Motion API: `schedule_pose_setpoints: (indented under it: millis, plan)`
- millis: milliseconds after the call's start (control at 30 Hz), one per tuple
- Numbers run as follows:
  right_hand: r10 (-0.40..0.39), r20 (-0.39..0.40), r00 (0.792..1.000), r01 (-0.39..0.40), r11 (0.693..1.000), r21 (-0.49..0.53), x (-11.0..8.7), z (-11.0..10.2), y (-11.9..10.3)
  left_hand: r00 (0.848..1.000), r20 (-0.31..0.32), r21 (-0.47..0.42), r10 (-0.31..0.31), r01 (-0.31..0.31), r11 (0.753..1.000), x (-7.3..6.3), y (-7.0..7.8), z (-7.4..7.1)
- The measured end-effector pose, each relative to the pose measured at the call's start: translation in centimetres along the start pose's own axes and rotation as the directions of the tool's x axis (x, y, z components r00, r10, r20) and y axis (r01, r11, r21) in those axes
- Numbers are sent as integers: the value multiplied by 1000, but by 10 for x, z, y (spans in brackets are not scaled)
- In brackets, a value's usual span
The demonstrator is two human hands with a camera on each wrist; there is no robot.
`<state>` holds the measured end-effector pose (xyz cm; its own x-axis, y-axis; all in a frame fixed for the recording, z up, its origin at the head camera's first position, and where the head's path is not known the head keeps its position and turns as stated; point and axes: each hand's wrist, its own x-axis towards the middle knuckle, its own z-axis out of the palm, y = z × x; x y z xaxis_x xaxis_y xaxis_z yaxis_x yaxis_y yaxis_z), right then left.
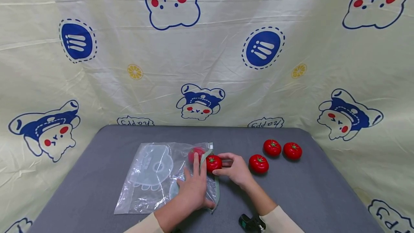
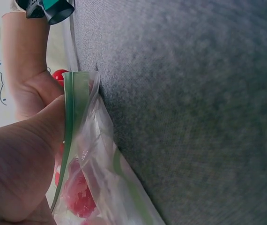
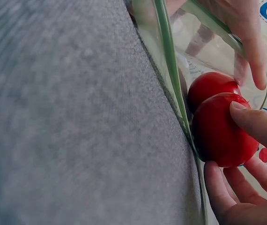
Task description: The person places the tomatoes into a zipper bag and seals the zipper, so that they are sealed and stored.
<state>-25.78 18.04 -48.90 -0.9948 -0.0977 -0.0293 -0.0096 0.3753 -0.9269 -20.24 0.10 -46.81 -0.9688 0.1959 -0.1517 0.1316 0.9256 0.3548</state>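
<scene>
A clear zip bag (image 1: 129, 193) with a pale printed figure and a green zip edge lies on the table, its mouth facing right. One tomato (image 1: 195, 155) is inside, near the mouth. My left hand (image 1: 193, 188) spreads its straight fingers and thumb across the mouth, holding the rims apart; its thumb presses the green zip (image 2: 69, 117). At the mouth, my right hand (image 1: 235, 170) grips a second red tomato (image 3: 225, 133) between thumb and fingers. In the right wrist view this tomato sits right up against the one in the bag.
Three more tomatoes stand to the right: a near one (image 1: 258, 164), a far one (image 1: 272, 148) and a rightmost one (image 1: 292, 151). The grey table (image 1: 106, 161) ends at a printed curtain (image 1: 223, 56). A black device (image 1: 250, 223) sits by the right wrist.
</scene>
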Motion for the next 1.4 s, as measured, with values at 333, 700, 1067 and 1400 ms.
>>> schedule_pose_setpoints:
  millis: [333, 700, 1067, 1400]
  plan:
    - [-34, 4, 999, 34, 999, -27, 4, 5, 1, 1000, -1, 1, 9, -9, 1000, 0, 0, -1]
    - [-37, -6, 999, 37, 998, -44, 8, 9, 1, 1000, 16, 4, 3, -4, 1000, 2, 1, -1]
    - [-18, -37, 999, 17, 999, -32, 11, 13, -3, 1000, 15, 11, 14, -14, 1000, 1, 1, -2]
    - [-36, -23, 999, 35, 999, -37, 13, 14, -3, 999, 12, -13, 31, -31, 999, -1, 1, -4]
